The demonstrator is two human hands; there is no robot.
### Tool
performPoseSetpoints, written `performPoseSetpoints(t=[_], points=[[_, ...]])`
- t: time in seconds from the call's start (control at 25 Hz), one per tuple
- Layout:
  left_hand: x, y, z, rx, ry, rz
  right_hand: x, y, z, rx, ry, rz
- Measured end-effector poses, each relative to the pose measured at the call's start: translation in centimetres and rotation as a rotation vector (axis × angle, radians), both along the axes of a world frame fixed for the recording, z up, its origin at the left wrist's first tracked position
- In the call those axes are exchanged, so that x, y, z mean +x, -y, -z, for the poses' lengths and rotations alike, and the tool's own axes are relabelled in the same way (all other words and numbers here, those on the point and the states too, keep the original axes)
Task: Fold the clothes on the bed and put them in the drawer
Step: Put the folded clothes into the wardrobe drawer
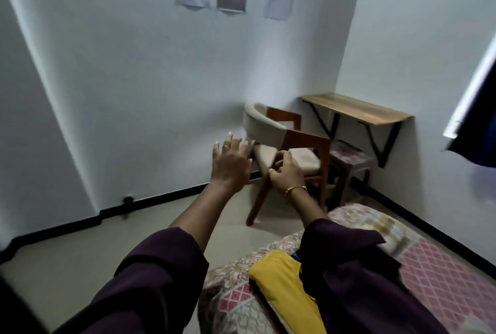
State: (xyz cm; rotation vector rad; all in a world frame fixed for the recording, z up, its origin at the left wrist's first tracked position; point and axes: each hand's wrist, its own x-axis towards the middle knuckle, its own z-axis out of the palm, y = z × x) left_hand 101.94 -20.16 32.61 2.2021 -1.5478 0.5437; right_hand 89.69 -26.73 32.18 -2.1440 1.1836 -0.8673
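A yellow garment point(284, 280) lies on the bed point(434, 274) at the lower right, with a bit of blue cloth showing beside it under my right sleeve. Both arms are stretched forward in the air, well above the bed. My left hand point(230, 163) has its fingers straight and spread, holding nothing. My right hand point(285, 172) has its fingers loosely curled and is also empty. No drawer is in view.
A wooden chair with a beige cushion point(284, 145) stands behind my hands, near the wall. A wall-mounted wooden shelf-desk point(357, 109) and a small stool point(351, 164) are at the right. Bare tiled floor point(107, 247) lies to the left of the bed.
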Motion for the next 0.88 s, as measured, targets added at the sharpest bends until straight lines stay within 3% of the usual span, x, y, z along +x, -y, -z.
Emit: performPoseSetpoints(t=[0.2,0.4,0.68,0.88], points=[[8.0,-8.1,2.6,0.010,-0.046,-0.274,12.1,-5.9,1.9,-0.010,0.015,-0.328],[13.8,-21.4,6.2,0.021,-0.062,-0.686,23.1,-17.4,5.3,-0.002,-0.009,-0.790],[8.8,-38.2,12.4,0.129,-0.158,-1.243,25.9,-34.3,12.1,-0.238,-0.100,-1.370],[1.7,-44.5,17.0,0.249,-0.336,-1.537,22.8,-41.2,17.6,-0.422,-0.227,-1.678]])
